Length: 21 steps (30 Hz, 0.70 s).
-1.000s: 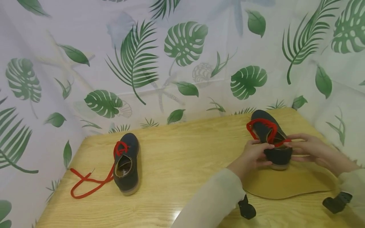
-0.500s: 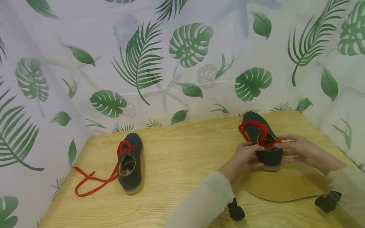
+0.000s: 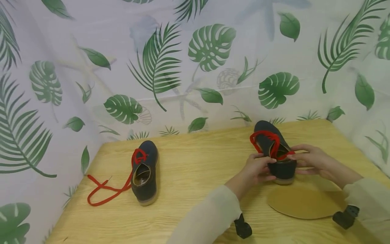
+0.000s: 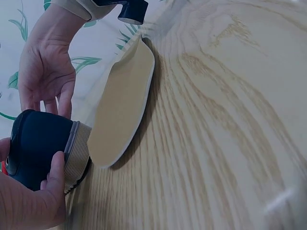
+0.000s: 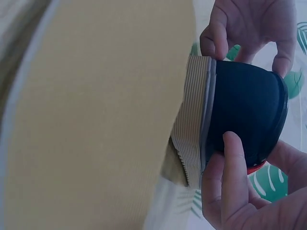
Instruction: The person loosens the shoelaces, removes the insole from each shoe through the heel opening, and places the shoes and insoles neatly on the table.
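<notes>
Both hands hold the heel end of a dark navy lace-up shoe (image 3: 282, 170) at the right of the head view, its toe pointing away. My left hand (image 3: 257, 169) grips the left side, thumb at the collar rim and fingers lower down. On the other side my right hand (image 3: 311, 160) has its thumb at the rim by a strip of red shoelace, fingers along the shoe's side. A loop of red shoelace (image 3: 272, 135) lies over the shoe's upper. In the right wrist view the ribbed tan sole edge (image 5: 194, 108) shows below the heel.
A tan insole (image 3: 304, 203) lies on the wooden table (image 3: 195, 189) just nearer than the held shoe. A matching navy shoe (image 3: 145, 188) stands at the left, its long red lace (image 3: 105, 201) trailing leftward. Leaf-print cloth (image 3: 182, 67) walls the back and sides.
The held shoe and both hands have shifted left across the table, past the insole's middle. The head view has turned a little left. The other shoe and its lace have stayed put.
</notes>
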Tool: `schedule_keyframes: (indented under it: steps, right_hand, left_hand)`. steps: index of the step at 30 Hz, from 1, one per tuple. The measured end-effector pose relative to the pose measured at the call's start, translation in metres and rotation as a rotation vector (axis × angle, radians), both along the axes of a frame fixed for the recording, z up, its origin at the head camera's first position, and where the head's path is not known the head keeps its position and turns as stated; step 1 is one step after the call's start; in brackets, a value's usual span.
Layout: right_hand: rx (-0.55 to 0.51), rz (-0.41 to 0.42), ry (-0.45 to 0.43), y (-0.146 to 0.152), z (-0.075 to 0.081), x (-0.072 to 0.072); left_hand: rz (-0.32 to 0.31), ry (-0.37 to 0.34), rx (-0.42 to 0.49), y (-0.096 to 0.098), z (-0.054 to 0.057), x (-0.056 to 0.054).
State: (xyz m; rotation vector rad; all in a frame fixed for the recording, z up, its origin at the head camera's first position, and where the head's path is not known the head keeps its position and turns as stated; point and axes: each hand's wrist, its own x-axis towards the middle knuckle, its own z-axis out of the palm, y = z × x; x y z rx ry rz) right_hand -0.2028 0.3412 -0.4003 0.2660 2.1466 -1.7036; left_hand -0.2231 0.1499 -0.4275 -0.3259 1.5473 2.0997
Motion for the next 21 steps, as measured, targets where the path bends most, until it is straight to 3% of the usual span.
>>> schedule_keyframes:
  steps: [15, 21]
  right_hand:
    - [-0.051, 0.056, 0.004, -0.034, 0.000, -0.012]
    - [-0.027, 0.069, 0.014, -0.051, 0.002, -0.014]
  left_hand:
    - [0.020, -0.036, 0.044, -0.038, -0.005, -0.007]
    - [0.042, -0.056, 0.075, -0.056, -0.004, -0.005]
